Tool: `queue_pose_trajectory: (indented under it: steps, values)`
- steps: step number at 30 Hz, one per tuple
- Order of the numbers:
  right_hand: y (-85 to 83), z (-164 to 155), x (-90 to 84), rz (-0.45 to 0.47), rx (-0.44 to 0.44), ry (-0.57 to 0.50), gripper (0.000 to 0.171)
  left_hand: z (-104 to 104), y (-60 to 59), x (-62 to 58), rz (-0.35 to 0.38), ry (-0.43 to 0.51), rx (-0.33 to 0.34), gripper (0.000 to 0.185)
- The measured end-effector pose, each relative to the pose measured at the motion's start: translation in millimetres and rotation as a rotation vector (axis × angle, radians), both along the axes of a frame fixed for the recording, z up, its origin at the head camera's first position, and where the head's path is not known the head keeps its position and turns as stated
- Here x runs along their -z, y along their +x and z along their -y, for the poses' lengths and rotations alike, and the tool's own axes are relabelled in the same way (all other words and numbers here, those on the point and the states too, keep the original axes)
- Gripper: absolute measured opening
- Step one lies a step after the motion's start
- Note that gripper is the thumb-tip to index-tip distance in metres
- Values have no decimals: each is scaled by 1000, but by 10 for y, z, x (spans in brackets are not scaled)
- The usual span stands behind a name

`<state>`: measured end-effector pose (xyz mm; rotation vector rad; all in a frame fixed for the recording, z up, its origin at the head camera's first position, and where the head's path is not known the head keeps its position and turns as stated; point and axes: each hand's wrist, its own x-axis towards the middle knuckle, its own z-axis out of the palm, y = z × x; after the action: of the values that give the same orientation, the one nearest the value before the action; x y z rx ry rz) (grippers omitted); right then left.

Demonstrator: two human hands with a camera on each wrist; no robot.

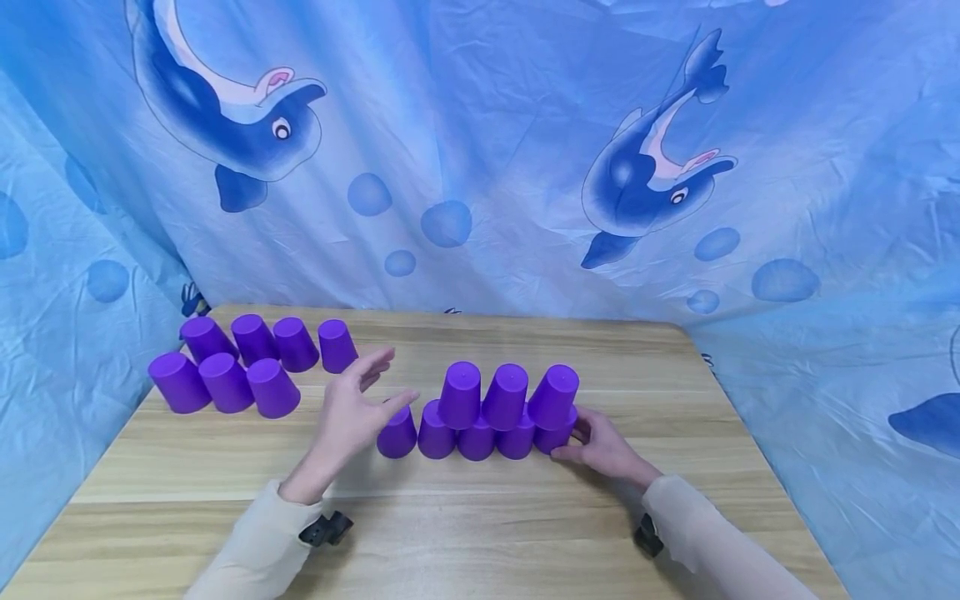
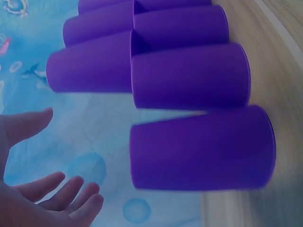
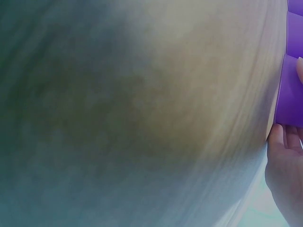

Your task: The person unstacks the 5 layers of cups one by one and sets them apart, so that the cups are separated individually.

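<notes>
Upside-down purple cups stand in a row at the middle of the table, the leftmost cup [image 1: 397,434] with a small gap beside it. Three cups, among them a middle top cup [image 1: 506,397], rest on this row as a second level. My left hand [image 1: 358,410] is raised by the leftmost cup, thumb and fingers spread apart and holding nothing; the left wrist view shows a gap between the hand and that cup [image 2: 201,151]. At the right end, my right hand [image 1: 603,446] grips the rightmost bottom cup [image 1: 552,439] between thumb and fingers, partly covering it.
More purple cups stand upside down at the table's back left, in a rear row [image 1: 253,339] and a front row [image 1: 226,383]. A blue cloth [image 1: 480,275] with printed dolphins hangs behind and beside the wooden table [image 1: 465,533].
</notes>
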<state>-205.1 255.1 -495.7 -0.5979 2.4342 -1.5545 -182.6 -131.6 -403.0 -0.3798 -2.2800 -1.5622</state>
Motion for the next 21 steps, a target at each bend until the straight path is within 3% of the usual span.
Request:
queue_pose_trajectory:
  steps: [7,21]
  values:
    - [0,-5,0,2,-5,-9,62,-218,18,-23,37,-35,78,71]
    - [-2,-10,3,-11,-13,-21,62,-495,-4,5,90,-16,142,73]
